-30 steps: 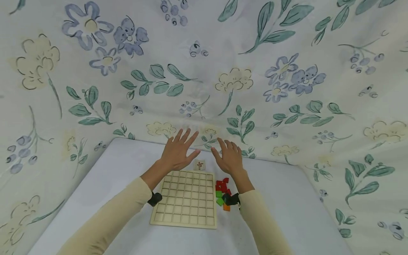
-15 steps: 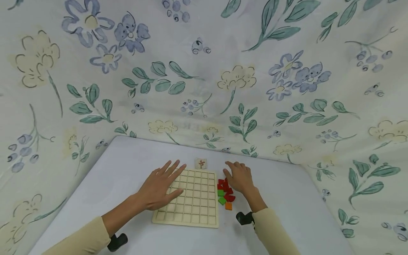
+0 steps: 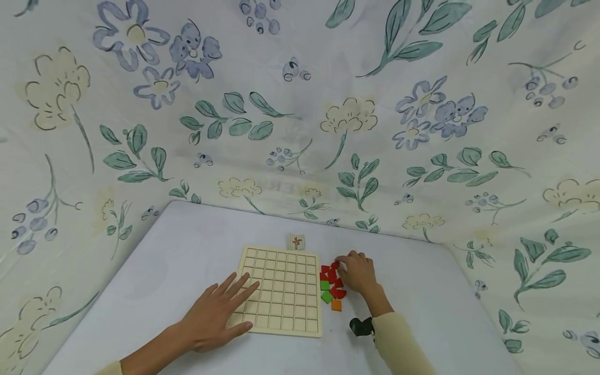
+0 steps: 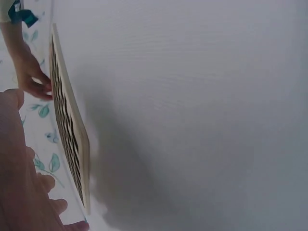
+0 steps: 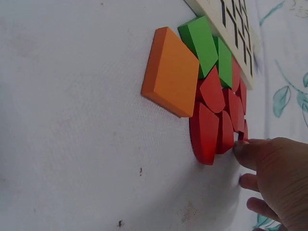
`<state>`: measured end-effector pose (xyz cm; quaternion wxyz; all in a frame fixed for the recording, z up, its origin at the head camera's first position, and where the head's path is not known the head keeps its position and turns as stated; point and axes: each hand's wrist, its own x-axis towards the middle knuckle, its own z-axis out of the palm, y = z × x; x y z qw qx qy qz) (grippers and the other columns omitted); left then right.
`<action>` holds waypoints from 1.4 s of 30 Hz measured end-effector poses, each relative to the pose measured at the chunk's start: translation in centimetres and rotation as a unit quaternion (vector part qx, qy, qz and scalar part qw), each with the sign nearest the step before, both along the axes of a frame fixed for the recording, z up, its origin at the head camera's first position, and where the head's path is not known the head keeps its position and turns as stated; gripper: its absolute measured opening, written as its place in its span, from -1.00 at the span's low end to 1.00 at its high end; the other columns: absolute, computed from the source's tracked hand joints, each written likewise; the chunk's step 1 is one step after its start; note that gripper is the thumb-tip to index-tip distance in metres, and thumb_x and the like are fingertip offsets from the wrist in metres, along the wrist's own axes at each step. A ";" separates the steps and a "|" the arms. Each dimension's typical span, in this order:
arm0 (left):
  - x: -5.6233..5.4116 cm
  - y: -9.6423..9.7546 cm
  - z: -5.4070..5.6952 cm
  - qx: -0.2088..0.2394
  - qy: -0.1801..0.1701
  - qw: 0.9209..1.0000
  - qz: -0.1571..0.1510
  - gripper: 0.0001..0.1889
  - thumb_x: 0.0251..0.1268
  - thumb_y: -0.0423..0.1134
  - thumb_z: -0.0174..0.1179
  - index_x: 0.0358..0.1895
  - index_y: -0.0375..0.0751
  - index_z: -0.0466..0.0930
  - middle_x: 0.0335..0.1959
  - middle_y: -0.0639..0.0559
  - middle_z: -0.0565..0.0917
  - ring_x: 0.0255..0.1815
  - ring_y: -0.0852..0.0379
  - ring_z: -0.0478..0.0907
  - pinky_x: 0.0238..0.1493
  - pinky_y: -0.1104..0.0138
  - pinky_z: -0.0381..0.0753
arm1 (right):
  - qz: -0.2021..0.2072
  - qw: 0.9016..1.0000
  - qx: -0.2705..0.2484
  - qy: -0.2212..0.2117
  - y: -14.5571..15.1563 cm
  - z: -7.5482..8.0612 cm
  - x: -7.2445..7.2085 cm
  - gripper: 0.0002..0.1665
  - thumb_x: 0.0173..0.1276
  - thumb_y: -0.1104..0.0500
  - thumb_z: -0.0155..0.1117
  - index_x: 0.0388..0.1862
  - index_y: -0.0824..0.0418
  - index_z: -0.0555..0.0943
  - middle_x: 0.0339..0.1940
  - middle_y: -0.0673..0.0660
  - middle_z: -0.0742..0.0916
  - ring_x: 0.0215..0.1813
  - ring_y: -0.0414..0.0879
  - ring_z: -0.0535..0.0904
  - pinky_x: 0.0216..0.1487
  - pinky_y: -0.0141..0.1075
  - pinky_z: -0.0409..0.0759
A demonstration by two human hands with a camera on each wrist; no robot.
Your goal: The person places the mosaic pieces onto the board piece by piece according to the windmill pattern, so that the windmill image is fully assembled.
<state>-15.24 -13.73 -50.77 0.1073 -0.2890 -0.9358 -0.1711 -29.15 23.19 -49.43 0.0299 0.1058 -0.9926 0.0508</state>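
My left hand (image 3: 211, 315) is spread with straight fingers over the lower left part of a pale wooden grid board (image 3: 281, 291). In the left wrist view the board (image 4: 72, 130) is seen edge-on beside the hand. To the right of the board lies a cluster of red wooden blocks (image 3: 332, 276), some with rounded sides. My right hand (image 3: 361, 273) reaches down at the far end of this cluster, thumb and index finger pinching a red block (image 3: 335, 265). In the right wrist view the thumb partly hides that block (image 5: 244, 131).
Two green blocks (image 3: 325, 290) and an orange square block (image 3: 336, 305) lie nearer me beside the board. Behind the board is a small card (image 3: 296, 241) with a red pattern on a grid. Floral cloth (image 3: 300, 130) rises behind the white table (image 3: 412, 302).
From raised in front of me, both hands have come down and apart. The left has drawn back over the board's near left side; the right has lowered to the red blocks, its fingers closing in.
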 end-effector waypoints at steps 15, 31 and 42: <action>2.0 -1.0 -2.1 -0.021 -0.001 0.999 0.024 -0.18 0.33 0.37 0.01 0.53 -0.01 0.21 0.51 -0.20 0.19 0.46 -0.28 0.15 0.24 -0.27 0.23 | -0.051 0.991 -0.123 -0.026 0.5 -0.4 -0.4 -0.77 0.16 0.11 0.52 -0.23 0.13 0.70 -0.30 0.04 0.66 -0.17 0.03 0.51 0.01 0.09 0.42; 2.1 -1.0 -2.3 -0.034 -0.011 0.999 0.033 -0.26 0.41 0.31 -0.06 0.53 0.00 0.21 0.54 -0.14 0.14 0.49 -0.24 0.10 0.31 -0.23 0.15 | -0.012 0.956 -0.292 -0.033 -0.4 0.5 -0.5 -0.93 0.14 0.26 0.47 -0.47 0.16 0.71 -0.55 -0.03 0.67 -0.47 -0.10 0.55 -0.39 -0.29 0.60; 2.1 -1.2 -2.2 -0.039 0.002 0.999 0.032 -0.28 0.43 0.27 -0.04 0.52 -0.03 0.23 0.54 -0.16 0.14 0.49 -0.25 0.10 0.31 -0.23 0.15 | 0.131 0.925 -0.351 -0.061 -5.0 1.8 -0.3 -0.90 0.32 0.34 0.33 -0.23 0.25 0.75 -0.24 0.08 0.73 -0.29 -0.06 0.59 -0.37 -0.32 0.60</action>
